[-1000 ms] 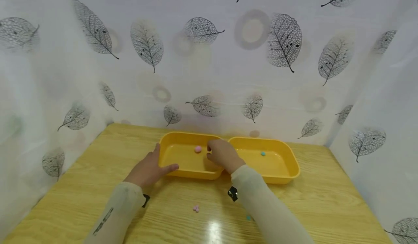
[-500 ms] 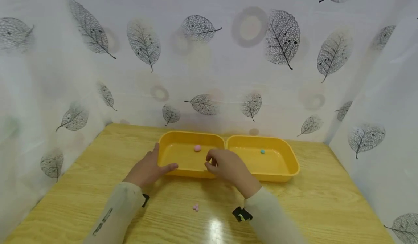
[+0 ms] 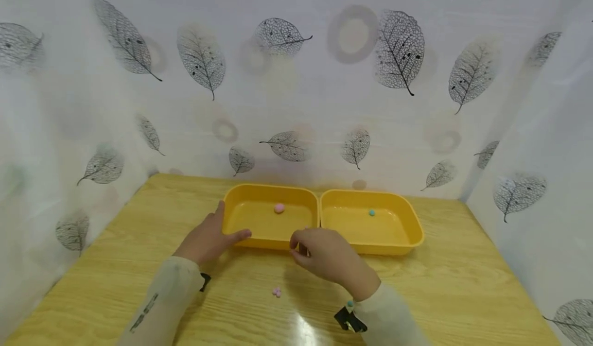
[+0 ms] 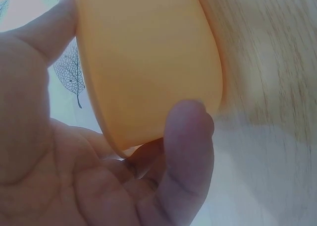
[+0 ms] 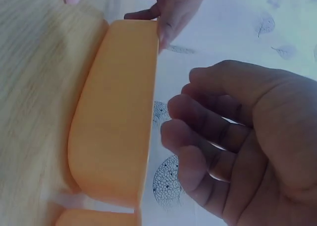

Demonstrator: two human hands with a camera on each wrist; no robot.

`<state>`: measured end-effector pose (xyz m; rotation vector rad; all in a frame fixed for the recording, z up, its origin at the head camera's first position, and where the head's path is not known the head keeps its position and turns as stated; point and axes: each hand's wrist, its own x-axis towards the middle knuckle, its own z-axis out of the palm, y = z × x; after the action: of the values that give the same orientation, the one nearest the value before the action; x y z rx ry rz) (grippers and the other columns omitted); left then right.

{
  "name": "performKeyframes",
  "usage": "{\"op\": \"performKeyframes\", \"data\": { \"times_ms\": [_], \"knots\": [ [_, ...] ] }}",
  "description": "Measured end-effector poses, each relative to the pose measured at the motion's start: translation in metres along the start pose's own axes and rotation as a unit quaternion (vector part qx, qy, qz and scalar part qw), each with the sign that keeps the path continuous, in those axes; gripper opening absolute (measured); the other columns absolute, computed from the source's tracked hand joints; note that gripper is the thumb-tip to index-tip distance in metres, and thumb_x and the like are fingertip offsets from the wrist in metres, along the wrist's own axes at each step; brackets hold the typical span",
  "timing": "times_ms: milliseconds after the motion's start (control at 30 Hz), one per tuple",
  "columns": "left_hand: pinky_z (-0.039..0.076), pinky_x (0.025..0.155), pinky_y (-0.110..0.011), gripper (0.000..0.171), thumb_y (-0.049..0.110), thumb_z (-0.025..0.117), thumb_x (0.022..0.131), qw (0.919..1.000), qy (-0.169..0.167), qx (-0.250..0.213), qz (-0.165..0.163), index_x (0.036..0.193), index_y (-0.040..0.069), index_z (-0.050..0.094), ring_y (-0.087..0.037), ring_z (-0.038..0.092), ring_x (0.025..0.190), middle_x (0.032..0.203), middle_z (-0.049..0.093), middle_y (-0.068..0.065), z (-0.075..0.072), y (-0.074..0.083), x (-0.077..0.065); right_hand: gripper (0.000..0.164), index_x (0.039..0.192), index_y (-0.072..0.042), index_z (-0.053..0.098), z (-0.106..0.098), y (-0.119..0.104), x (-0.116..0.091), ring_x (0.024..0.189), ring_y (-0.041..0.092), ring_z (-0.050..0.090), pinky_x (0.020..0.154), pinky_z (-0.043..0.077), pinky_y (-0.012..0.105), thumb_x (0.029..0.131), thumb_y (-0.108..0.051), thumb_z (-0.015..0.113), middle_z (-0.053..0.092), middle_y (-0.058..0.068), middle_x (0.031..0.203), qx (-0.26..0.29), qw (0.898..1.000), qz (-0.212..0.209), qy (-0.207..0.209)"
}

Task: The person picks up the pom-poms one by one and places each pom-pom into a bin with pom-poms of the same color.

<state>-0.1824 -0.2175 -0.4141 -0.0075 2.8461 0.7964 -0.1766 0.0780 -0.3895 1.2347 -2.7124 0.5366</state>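
Left yellow tray [image 3: 259,225], just left of centre in the lower half of the head view, stands level on the wooden table [image 3: 231,310], its right end just beside the right yellow tray [image 3: 366,235]. With my left hand [image 3: 207,238] I hold its left end: thumb against the near outer wall, forefinger reaching up to the rim. My right hand [image 3: 332,258], right of centre, hangs by the near rim with fingers loosely bent and parted; I see nothing in its grasp. A pink ball [image 3: 279,208] lies in the left tray, a teal ball [image 3: 372,212] in the right one, and a pink cluster [image 3: 277,292] on the table at lower centre.

Good practice, as I judge the step of steadying: press the thumb lightly and evenly, lest the tray tilt or slide; let the right knuckles clear the rim; pinch pieces this small with fingertips only.
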Motion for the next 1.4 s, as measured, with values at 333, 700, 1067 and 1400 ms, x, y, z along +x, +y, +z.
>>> {"op": "performKeyframes", "data": {
  "times_ms": [333, 700, 1067, 1400],
  "knots": [
    [0.032, 0.115, -0.066, 0.126, 0.078, 0.058, 0.089, 1.0, 0.003, -0.005, -0.007, 0.164, -0.002, -0.004, -0.057, 0.033, 0.144, 0.162, 0.02, -0.039, -0.003, -0.004, 0.001, 0.01, 0.101, -0.018, 0.072, 0.01, -0.01, 0.006, 0.067, -0.002, 0.053, 0.062, 0.048, 0.02, 0.096, -0.025, 0.076, 0.064, -0.015, 0.079, 0.007, 0.996, 0.015, -0.087],
    [0.033, 0.114, -0.066, 0.126, 0.078, 0.058, 0.09, 1.0, 0.006, -0.001, -0.008, 0.163, -0.005, -0.005, -0.058, 0.033, 0.143, 0.16, 0.02, -0.041, -0.008, -0.004, -0.003, 0.01, 0.102, -0.016, 0.075, 0.012, -0.02, 0.01, 0.068, -0.002, 0.053, 0.064, 0.048, 0.018, 0.094, -0.019, 0.077, 0.065, -0.014, 0.08, 0.033, 0.988, -0.014, -0.148],
    [0.032, 0.116, -0.065, 0.126, 0.077, 0.058, 0.089, 0.9999, 0.008, -0.004, -0.013, 0.163, -0.004, -0.004, -0.056, 0.032, 0.145, 0.161, 0.02, -0.04, -0.004, -0.004, -0.004, 0.012, 0.097, -0.021, 0.073, 0.033, -0.032, 0.009, 0.069, -0.004, 0.049, 0.065, 0.045, 0.015, 0.092, -0.029, 0.081, 0.059, -0.016, 0.08, 0.0, 0.986, -0.043, -0.163],
    [0.033, 0.116, -0.063, 0.125, 0.076, 0.06, 0.09, 0.9999, 0.005, -0.012, -0.011, 0.163, -0.003, -0.003, -0.054, 0.034, 0.145, 0.162, 0.022, -0.039, 0.002, 0.0, -0.001, 0.005, 0.092, -0.024, 0.074, 0.041, -0.03, 0.001, 0.065, -0.004, 0.044, 0.062, 0.04, 0.013, 0.094, -0.022, 0.078, 0.053, -0.016, 0.077, -0.032, 0.987, -0.052, -0.151]
  ]
}}
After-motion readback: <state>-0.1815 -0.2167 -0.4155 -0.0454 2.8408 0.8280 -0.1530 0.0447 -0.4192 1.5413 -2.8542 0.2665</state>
